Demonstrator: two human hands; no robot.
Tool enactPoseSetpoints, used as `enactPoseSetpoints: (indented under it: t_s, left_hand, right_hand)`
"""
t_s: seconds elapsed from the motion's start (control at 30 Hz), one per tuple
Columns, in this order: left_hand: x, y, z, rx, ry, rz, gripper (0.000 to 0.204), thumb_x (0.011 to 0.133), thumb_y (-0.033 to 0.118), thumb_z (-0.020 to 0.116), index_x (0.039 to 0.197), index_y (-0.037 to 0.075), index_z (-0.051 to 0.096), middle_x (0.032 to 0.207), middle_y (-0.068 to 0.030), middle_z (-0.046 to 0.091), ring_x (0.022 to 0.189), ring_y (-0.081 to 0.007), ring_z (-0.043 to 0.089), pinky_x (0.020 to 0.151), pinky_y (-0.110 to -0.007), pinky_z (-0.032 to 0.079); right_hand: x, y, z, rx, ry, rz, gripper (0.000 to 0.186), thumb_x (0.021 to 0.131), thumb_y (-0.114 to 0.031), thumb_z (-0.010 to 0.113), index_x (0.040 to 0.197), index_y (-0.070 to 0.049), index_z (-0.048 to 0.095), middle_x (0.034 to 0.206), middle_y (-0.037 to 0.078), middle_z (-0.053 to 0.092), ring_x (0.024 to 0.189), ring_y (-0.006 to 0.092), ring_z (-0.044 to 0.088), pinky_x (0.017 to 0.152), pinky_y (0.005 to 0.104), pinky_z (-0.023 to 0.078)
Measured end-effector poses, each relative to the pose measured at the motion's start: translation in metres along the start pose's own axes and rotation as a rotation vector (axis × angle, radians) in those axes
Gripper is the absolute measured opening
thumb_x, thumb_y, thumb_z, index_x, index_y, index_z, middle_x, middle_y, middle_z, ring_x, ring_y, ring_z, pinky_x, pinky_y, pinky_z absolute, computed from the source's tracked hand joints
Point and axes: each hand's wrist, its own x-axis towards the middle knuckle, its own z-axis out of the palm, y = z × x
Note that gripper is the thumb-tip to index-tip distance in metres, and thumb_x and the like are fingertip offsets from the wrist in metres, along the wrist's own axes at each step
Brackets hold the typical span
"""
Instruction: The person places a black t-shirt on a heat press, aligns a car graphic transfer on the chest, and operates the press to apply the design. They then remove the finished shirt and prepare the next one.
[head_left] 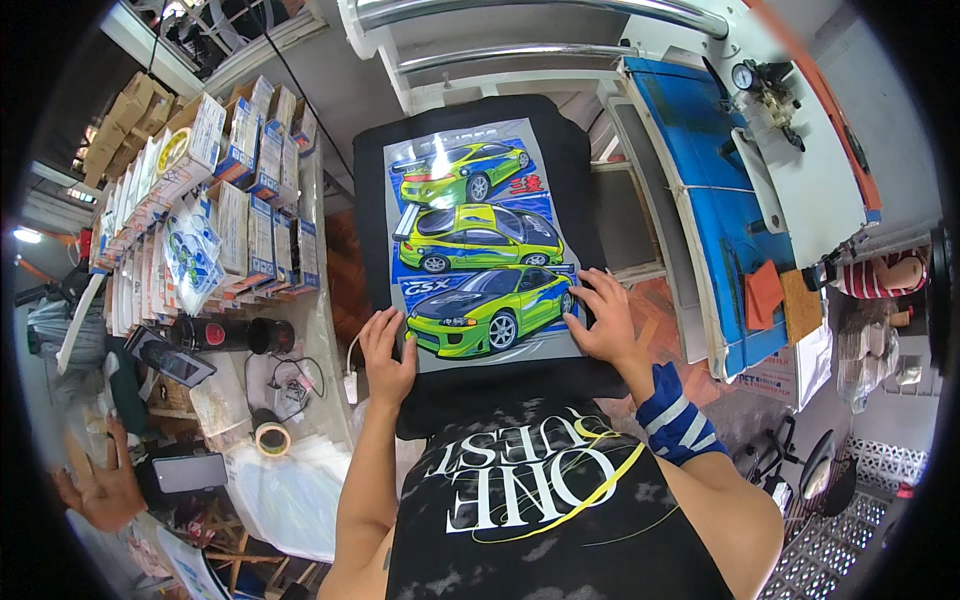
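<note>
A dark black garment [372, 190] lies spread in front of me, with a grey rectangular print sheet [565, 340] on it showing three green-and-blue cars. My left hand [388, 350] rests at the sheet's lower left edge, fingers extended and lightly bent, thumb at the edge. Across from it, my right hand [605, 320] touches the lower right edge with fingers spread. Neither hand appears to grip anything. A blue-and-white striped band is around my right forearm.
Stacked boxes [240, 230], a tape roll [272, 440] and phones [170, 355] are on the left table [330, 400]. A machine with a blue padded board [700, 250] stands right, chrome bars [530, 15] behind. Parts of other people show far left [110, 480] and far right [880, 275].
</note>
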Motion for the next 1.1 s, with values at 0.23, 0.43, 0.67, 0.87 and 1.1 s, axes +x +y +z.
enactPoseSetpoints:
  t_s: [0.23, 0.43, 0.67, 0.87, 1.1]
  left_hand:
    - [0.011, 0.020, -0.010, 0.127, -0.077, -0.027, 0.038, 0.085, 0.007, 0.069, 0.123, 0.006, 0.068, 0.130, -0.0143, 0.062, 0.132, -0.0365, 0.047, 0.110, -0.049, 0.039]
    - [0.105, -0.003, -0.020, 0.147, -0.176, -0.004, 0.019, 0.085, 0.009, 0.068, 0.103, 0.006, 0.073, 0.108, -0.0134, 0.067, 0.111, -0.0333, 0.060, 0.099, -0.043, 0.045]
    - [0.248, -0.120, 0.024, -0.431, 0.112, -0.564, 0.039, 0.103, 0.026, 0.062, 0.132, -0.001, 0.066, 0.130, -0.0143, 0.070, 0.115, -0.0238, 0.067, 0.098, -0.034, 0.051]
    - [0.294, -0.119, 0.046, -1.056, -0.186, -1.116, 0.054, 0.106, 0.049, 0.056, 0.133, 0.003, 0.064, 0.124, -0.0101, 0.071, 0.110, -0.0248, 0.068, 0.095, -0.042, 0.054]
    - [0.281, -0.170, 0.031, -0.823, 0.138, -0.805, 0.037, 0.098, 0.026, 0.075, 0.123, 0.000, 0.067, 0.099, -0.0031, 0.071, 0.083, -0.0119, 0.065, 0.072, -0.027, 0.050]
  right_hand:
    - [0.012, -0.016, -0.007, -0.061, -0.030, 0.056, 0.036, 0.080, -0.026, 0.078, 0.111, -0.009, 0.070, 0.128, 0.014, 0.064, 0.125, 0.0382, 0.056, 0.110, 0.0539, 0.040]
    - [0.098, 0.010, -0.010, -0.031, 0.070, 0.170, 0.012, 0.086, -0.020, 0.072, 0.085, -0.009, 0.068, 0.101, 0.013, 0.068, 0.103, 0.0342, 0.062, 0.091, 0.0472, 0.047]
    - [0.247, 0.134, 0.046, 0.034, 0.347, 0.420, 0.030, 0.092, -0.027, 0.072, 0.108, -0.002, 0.072, 0.108, 0.019, 0.072, 0.104, 0.0357, 0.069, 0.094, 0.0431, 0.054]
    - [0.288, 0.201, 0.092, 1.362, 0.099, 1.149, 0.045, 0.098, -0.032, 0.070, 0.124, 0.004, 0.065, 0.118, 0.020, 0.072, 0.105, 0.0334, 0.070, 0.092, 0.0462, 0.056]
    - [0.303, 0.191, 0.070, 1.405, 0.264, 1.126, 0.036, 0.097, -0.019, 0.070, 0.124, 0.005, 0.066, 0.120, 0.019, 0.073, 0.106, 0.0338, 0.070, 0.098, 0.0492, 0.056]
